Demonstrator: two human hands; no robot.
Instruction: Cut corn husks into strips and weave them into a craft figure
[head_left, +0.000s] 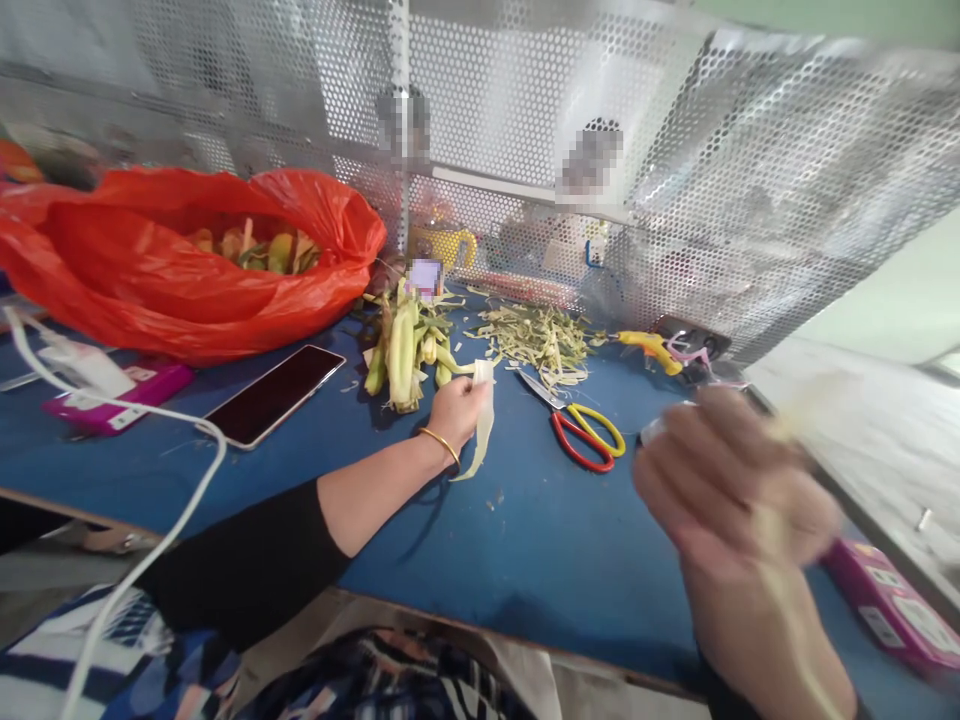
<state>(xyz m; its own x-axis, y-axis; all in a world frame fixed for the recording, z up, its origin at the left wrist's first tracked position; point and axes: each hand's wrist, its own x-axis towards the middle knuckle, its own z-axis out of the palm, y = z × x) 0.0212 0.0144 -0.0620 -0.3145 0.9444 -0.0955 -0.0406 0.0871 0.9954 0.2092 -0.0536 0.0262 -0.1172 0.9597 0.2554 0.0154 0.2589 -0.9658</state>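
My left hand [456,410], with a gold bangle at the wrist, pinches a pale strip of husk [482,425] that hangs over the blue table. Just behind it lies a pile of green husks [403,350]. My right hand [739,490] is raised at the right, blurred, its fingers curled round another pale strip [776,560]. Between the hands, scissors [589,438] with red and yellow handles rest on the table. A heap of thin shredded strips [536,340] lies behind the scissors.
A red plastic bag [315,300] of husks stands at the back left. Near it are a phone [277,395], a purple box [120,400] and a white cable [180,525]. Another purple box [892,605] lies at the right. A perforated metal screen [495,120] rises behind the table.
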